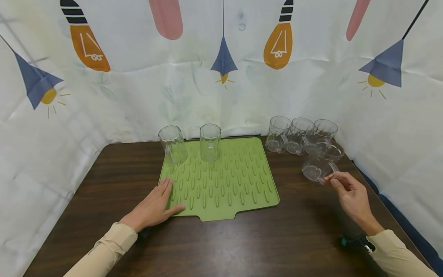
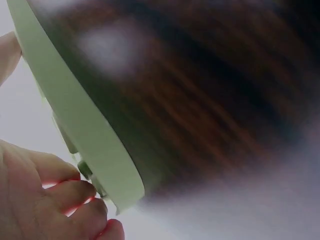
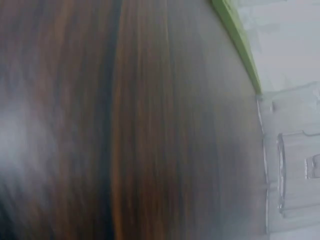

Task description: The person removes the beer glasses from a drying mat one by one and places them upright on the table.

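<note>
Left sleeve [image 1: 104,250] and right sleeve [image 1: 398,254], both tan
The left one has small dark marks and creases near its end. By the right one is a black strap [image 1: 360,241] with green and shiny bits.

White cloth [image 1: 138,100] hangs behind and at both sides, creased; printed orange bulbs [image 1: 278,42], blue lampshades [image 1: 223,57], pink shapes [image 1: 167,19]. Dark wood-grain table [image 1: 294,242]; pale glare [image 1: 235,250] near front. Dark blue strip [image 1: 405,218] shows beyond right edge.
</note>
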{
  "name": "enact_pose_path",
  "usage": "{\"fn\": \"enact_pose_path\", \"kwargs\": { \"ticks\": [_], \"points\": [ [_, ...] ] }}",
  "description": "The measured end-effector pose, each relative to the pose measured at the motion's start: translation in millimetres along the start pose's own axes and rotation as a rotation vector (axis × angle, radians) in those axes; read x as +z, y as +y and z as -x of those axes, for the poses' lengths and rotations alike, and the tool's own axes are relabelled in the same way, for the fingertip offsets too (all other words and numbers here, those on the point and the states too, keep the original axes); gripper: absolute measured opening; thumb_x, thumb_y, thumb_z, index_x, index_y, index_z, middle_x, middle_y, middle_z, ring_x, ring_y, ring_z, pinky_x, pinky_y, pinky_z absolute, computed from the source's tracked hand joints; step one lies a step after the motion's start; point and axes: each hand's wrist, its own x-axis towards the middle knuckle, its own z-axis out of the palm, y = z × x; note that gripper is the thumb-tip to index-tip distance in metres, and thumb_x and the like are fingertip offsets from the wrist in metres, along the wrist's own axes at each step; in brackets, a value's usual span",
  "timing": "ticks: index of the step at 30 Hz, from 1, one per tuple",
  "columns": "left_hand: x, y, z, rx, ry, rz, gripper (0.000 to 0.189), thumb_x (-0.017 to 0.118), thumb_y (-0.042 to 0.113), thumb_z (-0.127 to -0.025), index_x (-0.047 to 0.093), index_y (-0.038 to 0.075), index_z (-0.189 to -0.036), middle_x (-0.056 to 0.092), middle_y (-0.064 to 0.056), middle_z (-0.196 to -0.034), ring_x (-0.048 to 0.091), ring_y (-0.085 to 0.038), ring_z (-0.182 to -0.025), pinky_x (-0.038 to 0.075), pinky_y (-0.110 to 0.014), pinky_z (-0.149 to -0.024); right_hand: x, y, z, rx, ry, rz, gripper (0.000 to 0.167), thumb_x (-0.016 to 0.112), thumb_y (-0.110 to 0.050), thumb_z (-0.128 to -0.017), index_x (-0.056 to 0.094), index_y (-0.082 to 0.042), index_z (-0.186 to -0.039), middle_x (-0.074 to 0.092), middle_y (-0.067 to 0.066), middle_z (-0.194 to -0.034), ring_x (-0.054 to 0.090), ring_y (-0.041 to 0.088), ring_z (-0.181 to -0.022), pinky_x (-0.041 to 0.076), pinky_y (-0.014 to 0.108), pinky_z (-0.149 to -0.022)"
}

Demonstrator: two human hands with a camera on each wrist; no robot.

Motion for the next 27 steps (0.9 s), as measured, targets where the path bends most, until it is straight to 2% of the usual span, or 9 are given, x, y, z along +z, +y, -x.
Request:
{"fn": "enact_pose_path", "kwargs": {
  "ticks": [4, 17, 27],
  "points": [
    [0.7, -2.6, 0.3, -0.019, -0.021, 0.011, 0.106, 0.056, 0.068, -0.098, 0.021, -0.011, -0.160, 0.016, -0.032, -0.170, 0.019, -0.048, -0.159, 0.024, -0.066, -0.128, -4, 5, -0.7, 0.011, 0.017, 0.023, 0.015, 0.057, 0.012, -0.099, 0.065, 0.011, -0.112, 0.072, -0.021, -0.101, 0.070, -0.010, -0.096, 0.053, 0.003, -0.089],
    [-0.3, -3.4, -0.5, -0.019, -0.029, 0.021, 0.107, 0.057, 0.067, -0.097, 0.022, -0.012, -0.160, 0.017, -0.032, -0.169, 0.020, -0.048, -0.158, 0.025, -0.066, -0.127, -16, 22, -2.2, -0.001, 0.036, 0.042, 0.015, 0.058, 0.015, -0.097, 0.065, 0.012, -0.110, 0.071, -0.022, -0.100, 0.070, -0.011, -0.094, 0.054, 0.003, -0.087],
    [0.6, -4.4, -0.9, -0.027, -0.032, 0.022, 0.108, 0.056, 0.069, -0.097, 0.021, -0.011, -0.160, 0.017, -0.032, -0.170, 0.019, -0.048, -0.159, 0.025, -0.065, -0.128, -24, 26, -0.6, 0.034, 0.016, 0.081, 0.016, 0.059, 0.010, -0.099, 0.066, 0.009, -0.114, 0.072, -0.024, -0.100, 0.070, -0.009, -0.094, 0.053, 0.002, -0.087]
  ]
}}
